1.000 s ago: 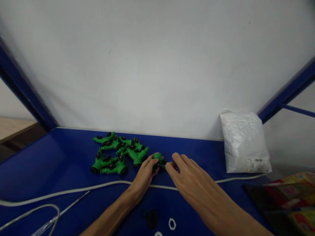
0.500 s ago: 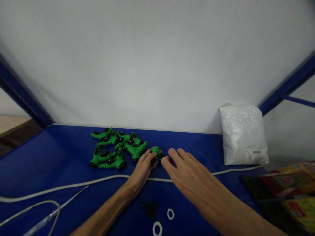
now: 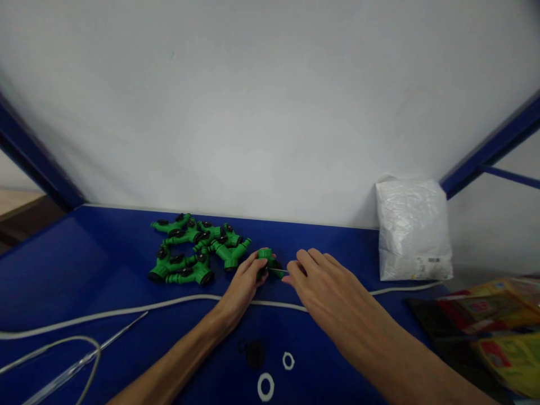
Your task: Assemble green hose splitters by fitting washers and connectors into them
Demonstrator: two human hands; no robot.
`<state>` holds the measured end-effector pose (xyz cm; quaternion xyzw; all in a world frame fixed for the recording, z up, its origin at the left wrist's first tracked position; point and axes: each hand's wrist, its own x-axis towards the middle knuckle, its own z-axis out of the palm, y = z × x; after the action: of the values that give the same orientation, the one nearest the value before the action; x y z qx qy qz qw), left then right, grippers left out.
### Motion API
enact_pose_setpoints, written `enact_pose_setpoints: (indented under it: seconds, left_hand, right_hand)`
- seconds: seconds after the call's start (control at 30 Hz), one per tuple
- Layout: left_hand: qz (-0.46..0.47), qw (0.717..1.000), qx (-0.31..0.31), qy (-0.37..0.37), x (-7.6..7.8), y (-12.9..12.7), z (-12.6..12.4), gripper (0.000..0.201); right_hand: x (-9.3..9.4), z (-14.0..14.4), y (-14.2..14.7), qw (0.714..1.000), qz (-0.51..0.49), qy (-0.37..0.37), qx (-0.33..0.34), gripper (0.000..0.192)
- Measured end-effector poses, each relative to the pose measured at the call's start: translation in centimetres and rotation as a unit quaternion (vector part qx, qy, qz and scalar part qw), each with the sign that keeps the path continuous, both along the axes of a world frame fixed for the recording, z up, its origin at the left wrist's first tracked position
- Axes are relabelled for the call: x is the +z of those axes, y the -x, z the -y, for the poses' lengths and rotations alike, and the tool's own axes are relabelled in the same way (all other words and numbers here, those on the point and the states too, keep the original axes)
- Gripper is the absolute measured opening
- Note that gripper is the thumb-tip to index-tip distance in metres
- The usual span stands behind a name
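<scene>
My left hand [image 3: 241, 286] is wrapped round a green and black hose splitter [image 3: 265, 255], which my fingers partly cover. From the right, my right hand [image 3: 323, 287] pinches a tool with a thin metal shaft [image 3: 277, 270]; its handle is hidden in my palm. The shaft's tip reaches the black part of the splitter near my left fingers. Just left of my hands lies a group of several green Y-shaped hose splitters [image 3: 196, 274] with black knobs. Below my hands are a white ring [image 3: 265, 387], a smaller white nut-shaped ring [image 3: 288, 361] and a dark round piece [image 3: 255, 354].
A white cable [image 3: 126, 311] runs across the blue tabletop [image 3: 105, 253] beneath my wrists. A clear thin tube [image 3: 84, 363] lies at the left front. At the right stand a white plastic package [image 3: 415, 230] and colourful packets [image 3: 485, 309]. A white wall [image 3: 261, 112] closes the back.
My right hand has drawn slightly to the right of the splitter, and the tool's thin metal shaft now shows between the hands. My left hand keeps its hold on the splitter.
</scene>
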<state>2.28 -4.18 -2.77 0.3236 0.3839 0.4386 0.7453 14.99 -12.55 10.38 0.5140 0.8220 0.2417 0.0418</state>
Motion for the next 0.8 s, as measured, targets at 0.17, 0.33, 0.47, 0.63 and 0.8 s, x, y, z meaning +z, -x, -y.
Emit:
enact_pose_setpoints:
  seconds: [0.17,0.33,0.47,0.63,0.8]
  left_hand:
    - [-0.006,1.000,0.005,0.003,1.2,0.1,0.3,0.028]
    - [-0.010,1.000,0.003,0.005,1.3,-0.1,0.4,0.033]
    - [-0.016,1.000,-0.009,-0.020,0.4,-0.1,0.4,0.039]
    - [-0.054,0.998,-0.008,-0.041,-0.2,0.1,0.4,0.043]
    - [-0.064,0.997,-0.006,-0.052,-0.2,0.2,0.3,0.041]
  right_hand:
    - [-0.4,0.3,0.0,0.999,-0.016,-0.012,0.031,0.026]
    - [0.0,-0.2,0.0,0.999,-0.007,0.030,0.021,0.023]
    - [0.5,-0.2,-0.2,0.996,-0.018,0.083,-0.024,0.022]
    - [-0.5,0.1,-1.0,0.997,-0.035,0.058,-0.035,0.018]
    - [-0.9,0.1,-1.5,0.998,-0.053,0.026,-0.027,0.004]
